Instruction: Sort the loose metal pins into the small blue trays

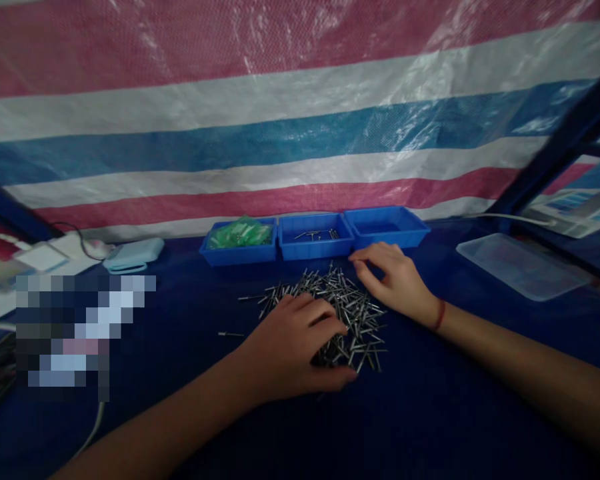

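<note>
A loose heap of thin silvery blind rivets (353, 307) lies on the dark blue tabletop (410, 413). My left hand (300, 340) rests over the near left side of the heap, its fingers curved and the thumb apart from them. Beyond the heap's right edge, my right hand (395, 280) has its thumb and forefinger brought together just in front of the bins; anything between the tips is too small to make out. One stray rivet (230, 334) lies left of the heap. The middle blue bin (317, 249) contains several rivets.
The left blue bin (240, 256) holds green plastic packets (243, 233); a right blue bin (393, 240) adjoins the middle one. A translucent lid (523, 267) lies at right. At left are a light blue case (134, 253) and cables. Striped sheeting (280, 147) hangs behind.
</note>
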{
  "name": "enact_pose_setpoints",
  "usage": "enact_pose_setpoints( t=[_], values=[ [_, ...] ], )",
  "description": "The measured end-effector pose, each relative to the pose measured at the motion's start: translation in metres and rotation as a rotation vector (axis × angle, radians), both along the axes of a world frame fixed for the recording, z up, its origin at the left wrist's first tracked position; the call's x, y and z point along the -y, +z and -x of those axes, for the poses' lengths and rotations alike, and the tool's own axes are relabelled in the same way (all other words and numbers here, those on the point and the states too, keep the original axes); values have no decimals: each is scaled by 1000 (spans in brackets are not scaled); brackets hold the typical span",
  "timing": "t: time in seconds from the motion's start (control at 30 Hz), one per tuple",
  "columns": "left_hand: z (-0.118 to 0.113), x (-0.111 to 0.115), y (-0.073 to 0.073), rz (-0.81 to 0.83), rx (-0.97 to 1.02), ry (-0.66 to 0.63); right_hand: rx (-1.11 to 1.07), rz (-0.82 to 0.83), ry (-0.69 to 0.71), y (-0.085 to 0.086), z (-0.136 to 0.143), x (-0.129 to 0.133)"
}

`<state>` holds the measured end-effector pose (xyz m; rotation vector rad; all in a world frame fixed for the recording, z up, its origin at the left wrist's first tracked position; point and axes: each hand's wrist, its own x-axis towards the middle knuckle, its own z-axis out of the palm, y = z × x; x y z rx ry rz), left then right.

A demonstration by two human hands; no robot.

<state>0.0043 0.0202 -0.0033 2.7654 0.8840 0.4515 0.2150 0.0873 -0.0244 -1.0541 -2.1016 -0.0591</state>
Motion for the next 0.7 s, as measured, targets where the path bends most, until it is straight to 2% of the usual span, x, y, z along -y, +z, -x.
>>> enact_pose_setpoints(
  t=[0.1,0.2,0.5,0.57,0.7],
  values=[
    [-4,4,-6,-25,-75,-11,-127,81,5,-10,-4,0],
    [-6,6,-7,-21,-91,32,-216,143,4,-12,-1,-4],
    [-4,-7,-6,-70,-74,217,-122,119,71,-11,2,-1],
    [-1,-10,-4,-51,-75,190,-98,105,89,-12,2,0],
    [6,-14,5,46,-65,48,-77,103,117,-11,2,1]
  ],
)
